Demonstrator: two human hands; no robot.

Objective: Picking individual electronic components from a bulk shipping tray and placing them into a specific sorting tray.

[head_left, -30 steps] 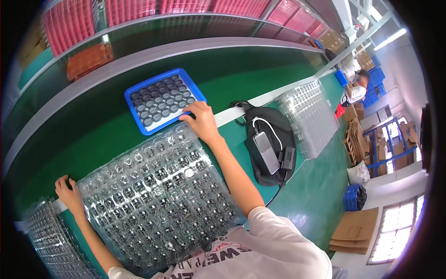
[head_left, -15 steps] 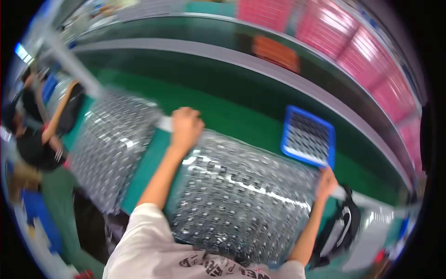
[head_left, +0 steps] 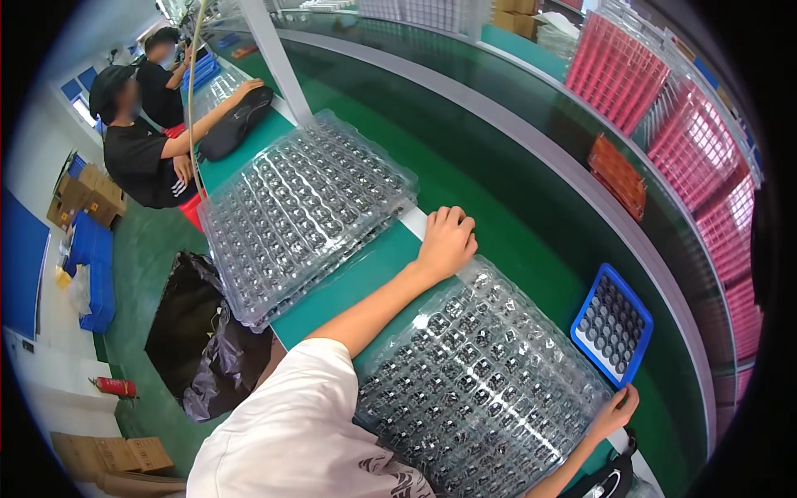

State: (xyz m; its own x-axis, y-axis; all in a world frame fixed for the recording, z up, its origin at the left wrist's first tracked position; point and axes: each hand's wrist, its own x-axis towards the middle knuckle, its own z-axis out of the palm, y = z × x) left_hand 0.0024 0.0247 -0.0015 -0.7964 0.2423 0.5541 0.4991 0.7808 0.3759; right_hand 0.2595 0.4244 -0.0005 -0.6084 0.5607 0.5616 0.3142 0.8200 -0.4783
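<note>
In front of me lies a clear plastic blister tray [head_left: 490,390], its rows of pockets filled with small dark parts. My left hand [head_left: 448,241] is closed at its far left corner, fingers curled by the pale rail. At the far right corner my right hand [head_left: 613,412] grips the tray's edge, partly hidden, close to a blue tray [head_left: 579,318]. That blue tray stands on the green belt and has rows of small round dark parts on a white sheet. To the left, a stack of similar clear blister trays [head_left: 307,207] lies on the bench.
The green belt [head_left: 506,220] runs along the bench's far side, under a shelf with pink trays [head_left: 614,70] and an orange-brown tray [head_left: 618,174]. A black bag [head_left: 237,124] lies near two seated people at far left. A black-lined bin [head_left: 195,332] stands beside the bench.
My view has swung left, so the bench and trays appear farther right, and the people and floor show more. Both hands stay at the tray's far corners.
</note>
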